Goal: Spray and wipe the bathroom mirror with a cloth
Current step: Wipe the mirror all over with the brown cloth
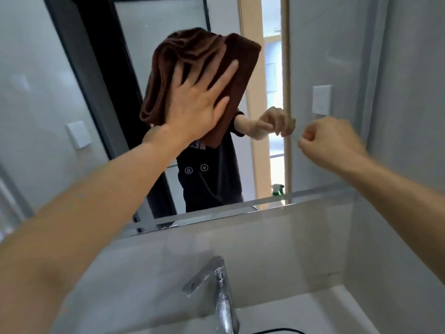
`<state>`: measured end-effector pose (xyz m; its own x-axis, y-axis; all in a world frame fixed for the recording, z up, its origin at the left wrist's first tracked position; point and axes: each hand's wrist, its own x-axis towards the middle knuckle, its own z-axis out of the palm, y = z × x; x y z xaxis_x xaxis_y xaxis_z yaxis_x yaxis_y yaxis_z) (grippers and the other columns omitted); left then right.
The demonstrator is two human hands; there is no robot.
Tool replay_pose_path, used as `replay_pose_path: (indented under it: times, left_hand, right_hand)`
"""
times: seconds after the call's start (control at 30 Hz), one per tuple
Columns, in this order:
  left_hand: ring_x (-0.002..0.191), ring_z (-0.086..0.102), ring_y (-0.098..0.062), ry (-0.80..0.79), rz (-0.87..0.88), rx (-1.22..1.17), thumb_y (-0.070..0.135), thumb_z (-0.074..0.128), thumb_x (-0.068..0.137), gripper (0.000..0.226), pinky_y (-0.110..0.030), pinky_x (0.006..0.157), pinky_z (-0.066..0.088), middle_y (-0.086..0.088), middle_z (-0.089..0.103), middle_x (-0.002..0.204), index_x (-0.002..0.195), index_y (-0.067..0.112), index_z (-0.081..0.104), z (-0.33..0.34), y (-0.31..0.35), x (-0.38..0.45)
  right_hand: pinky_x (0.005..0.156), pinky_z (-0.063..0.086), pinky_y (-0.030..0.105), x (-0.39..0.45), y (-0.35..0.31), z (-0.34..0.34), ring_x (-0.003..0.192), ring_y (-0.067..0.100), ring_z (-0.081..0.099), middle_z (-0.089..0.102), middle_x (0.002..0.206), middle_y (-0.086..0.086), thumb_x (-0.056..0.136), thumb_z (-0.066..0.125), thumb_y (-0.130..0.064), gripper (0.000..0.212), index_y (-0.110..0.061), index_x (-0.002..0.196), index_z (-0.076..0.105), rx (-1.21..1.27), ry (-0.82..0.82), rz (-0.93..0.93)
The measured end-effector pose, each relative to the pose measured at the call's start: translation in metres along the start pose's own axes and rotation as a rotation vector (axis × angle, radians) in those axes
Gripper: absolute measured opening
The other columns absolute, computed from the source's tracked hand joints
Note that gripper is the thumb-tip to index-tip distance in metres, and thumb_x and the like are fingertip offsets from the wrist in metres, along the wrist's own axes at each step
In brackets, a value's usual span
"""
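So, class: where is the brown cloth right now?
Head view, upper centre: the brown cloth is pressed flat against the mirror under the left hand, above the faucet.

No legible text; shirt [212, 174] lettering obscured.

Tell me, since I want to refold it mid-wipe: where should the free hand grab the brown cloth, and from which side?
Probably the cloth's flat upper right corner, approached from the right by the right hand. That part lies clear of the left hand pressing it to the mirror; the left edge is bunched in thick folds.
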<state>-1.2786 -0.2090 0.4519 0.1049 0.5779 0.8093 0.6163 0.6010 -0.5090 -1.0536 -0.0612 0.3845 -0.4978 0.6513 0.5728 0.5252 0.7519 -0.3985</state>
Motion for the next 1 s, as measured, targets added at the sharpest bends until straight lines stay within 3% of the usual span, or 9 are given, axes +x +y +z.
replay_pose_path:
  times: [0.1,0.17,0.27,0.37,0.53,0.63,0.77,0.87,1.0]
  left_hand:
    - [0.145,0.034,-0.028,0.02,-0.206,-0.052,0.044,0.034,0.101,0.06,-0.055,0.115,0.02,-0.005,0.021,0.165,0.158,0.03,0.02,0.013,0.045,-0.037]
    - [0.141,0.041,-0.026,0.001,-0.253,-0.122,0.043,0.035,0.101,0.059,-0.053,0.111,0.024,-0.003,0.025,0.164,0.157,0.03,0.023,0.03,0.078,-0.075]
    - [0.13,0.05,-0.029,-0.064,-0.049,-0.213,0.038,0.048,0.098,0.057,-0.048,0.1,0.032,-0.004,0.04,0.157,0.153,0.028,0.037,0.047,0.114,-0.14]
    - [0.136,0.038,-0.028,-0.123,0.163,-0.196,0.035,0.055,0.096,0.057,-0.047,0.11,0.023,-0.004,0.044,0.153,0.15,0.028,0.042,0.061,0.111,-0.194]
    - [0.134,0.04,-0.026,-0.121,0.119,-0.092,0.043,0.051,0.098,0.056,-0.049,0.108,0.027,-0.003,0.032,0.156,0.151,0.033,0.039,0.065,0.054,-0.251]
    - [0.136,0.04,-0.025,-0.103,0.02,-0.055,0.047,0.045,0.099,0.06,-0.05,0.111,0.026,-0.002,0.025,0.161,0.155,0.035,0.028,0.068,0.011,-0.29]
    - [0.132,0.041,-0.027,-0.047,-0.279,-0.071,0.05,0.034,0.101,0.062,-0.054,0.109,0.027,0.003,0.004,0.168,0.157,0.038,0.012,0.067,-0.043,-0.336]
    - [0.132,0.039,-0.032,-0.04,-0.466,-0.074,0.048,0.041,0.094,0.074,-0.058,0.107,0.028,0.006,-0.005,0.167,0.157,0.038,0.005,0.063,-0.076,-0.358]
    - [0.14,0.032,-0.033,-0.067,-0.608,-0.068,0.046,0.044,0.092,0.077,-0.062,0.109,0.029,-0.001,0.009,0.166,0.158,0.037,0.005,0.054,-0.106,-0.372]
  right_hand:
    - [0.05,0.03,0.027,-0.003,-0.016,0.015,0.057,0.026,0.05,0.049,0.055,0.006,0.089,0.057,-0.02,0.035,-0.008,0.057,0.051,0.064,-0.01,-0.029]
    - [0.05,0.031,0.028,-0.006,-0.029,0.029,0.056,0.024,0.049,0.051,0.055,0.006,0.092,0.056,-0.026,0.04,-0.01,0.056,0.051,0.145,-0.027,-0.029]
    - [0.059,0.041,0.034,-0.01,-0.047,0.042,0.067,0.033,0.055,0.055,0.058,0.008,0.094,0.052,-0.033,0.045,-0.01,0.055,0.054,0.191,-0.033,-0.058]
    - [0.068,0.052,0.04,-0.015,-0.067,0.048,0.07,0.032,0.061,0.064,0.062,0.01,0.094,0.049,-0.038,0.049,-0.01,0.055,0.059,0.236,-0.064,-0.102]
    - [0.073,0.055,0.042,-0.03,-0.099,0.057,0.063,0.027,0.063,0.065,0.058,0.011,0.097,0.049,-0.042,0.056,-0.005,0.057,0.062,0.323,-0.165,-0.154]
    - [0.073,0.055,0.041,-0.042,-0.12,0.066,0.064,0.029,0.063,0.065,0.06,0.015,0.097,0.049,-0.042,0.056,-0.001,0.059,0.059,0.362,-0.225,-0.173]
    - [0.066,0.051,0.039,-0.057,-0.147,0.086,0.066,0.033,0.062,0.067,0.065,0.019,0.098,0.049,-0.041,0.057,0.003,0.063,0.058,0.379,-0.294,-0.214]
    - [0.066,0.049,0.036,-0.066,-0.169,0.104,0.066,0.031,0.062,0.066,0.063,0.018,0.099,0.047,-0.041,0.057,0.002,0.064,0.059,0.374,-0.318,-0.273]
    - [0.066,0.05,0.038,-0.078,-0.199,0.123,0.065,0.031,0.06,0.064,0.062,0.015,0.099,0.047,-0.041,0.054,-0.001,0.064,0.058,0.369,-0.358,-0.353]
